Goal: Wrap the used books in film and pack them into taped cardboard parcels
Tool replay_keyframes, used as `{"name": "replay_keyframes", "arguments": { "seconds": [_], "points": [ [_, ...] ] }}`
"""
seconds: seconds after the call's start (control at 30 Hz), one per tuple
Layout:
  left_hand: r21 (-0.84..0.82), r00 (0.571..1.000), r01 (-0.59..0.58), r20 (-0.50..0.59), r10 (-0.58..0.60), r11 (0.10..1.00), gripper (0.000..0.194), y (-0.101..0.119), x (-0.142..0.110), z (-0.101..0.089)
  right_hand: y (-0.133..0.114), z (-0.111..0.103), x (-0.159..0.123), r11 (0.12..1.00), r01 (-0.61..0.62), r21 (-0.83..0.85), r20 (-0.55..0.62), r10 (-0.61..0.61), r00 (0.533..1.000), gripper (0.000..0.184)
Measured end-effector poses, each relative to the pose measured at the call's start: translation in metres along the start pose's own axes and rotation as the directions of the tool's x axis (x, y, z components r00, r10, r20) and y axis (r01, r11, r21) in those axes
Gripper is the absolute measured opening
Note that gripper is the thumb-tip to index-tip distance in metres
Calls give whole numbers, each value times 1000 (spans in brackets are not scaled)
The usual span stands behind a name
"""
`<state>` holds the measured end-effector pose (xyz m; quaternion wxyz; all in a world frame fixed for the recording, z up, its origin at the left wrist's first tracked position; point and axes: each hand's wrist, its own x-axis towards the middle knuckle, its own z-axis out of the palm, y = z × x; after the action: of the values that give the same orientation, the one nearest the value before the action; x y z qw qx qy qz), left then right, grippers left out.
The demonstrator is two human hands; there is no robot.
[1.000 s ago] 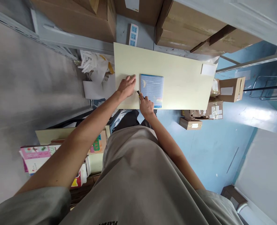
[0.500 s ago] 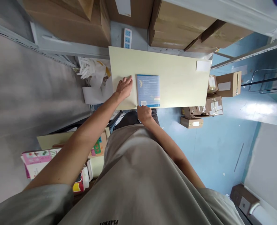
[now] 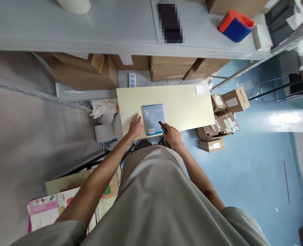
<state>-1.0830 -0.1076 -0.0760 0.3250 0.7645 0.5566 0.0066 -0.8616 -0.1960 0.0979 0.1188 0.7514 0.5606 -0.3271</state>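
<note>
The grey shelf stands beyond the pale table, where the blue book lies flat near the front edge. The left hand rests palm down just left of it, fingers a little spread, holding nothing; the right hand has its fingers curled around the cutter, which overlaps the book's right side in view.

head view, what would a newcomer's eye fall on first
Probably the blue book on the pale board at the centre, with the left hand flat on the board beside it. Next, the black-and-yellow cutter in the right hand, at the book's right edge. Then the bright red-and-blue object on the grey shelf, upper right.
</note>
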Motion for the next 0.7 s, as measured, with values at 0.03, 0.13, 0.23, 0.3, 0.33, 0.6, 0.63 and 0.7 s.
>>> {"name": "replay_keyframes", "arguments": {
  "seconds": [0.03,0.13,0.23,0.3,0.33,0.6,0.63,0.7],
  "points": [
    [-19,999,-19,-28,19,1000,75,10,0,-1,7,-9,3,999,-17,33,-42,18,999,70],
    [-42,984,-144,-113,138,989,68,53,12,-17,25,-41,15,985,-79,153,-160,104,982,68],
    [-51,925,-316,-237,296,947,60,110,32,-48,40,-82,28,959,-90,267,-270,164,949,57],
    [-50,861,-416,-343,376,908,57,151,46,-72,50,-113,37,952,-36,303,-359,149,921,48],
    [-43,827,-454,-393,403,890,56,171,53,-84,55,-130,42,952,6,307,-410,127,903,45],
    [82,651,-580,-551,522,810,55,295,109,-171,75,-262,96,943,314,112,-773,-116,624,36],
    [98,640,-581,-558,527,808,56,304,117,-179,75,-277,105,940,327,96,-786,-130,604,35],
    [126,626,-572,-572,530,811,57,319,131,-193,75,-302,127,937,342,69,-796,-155,585,32]
  ]
}}
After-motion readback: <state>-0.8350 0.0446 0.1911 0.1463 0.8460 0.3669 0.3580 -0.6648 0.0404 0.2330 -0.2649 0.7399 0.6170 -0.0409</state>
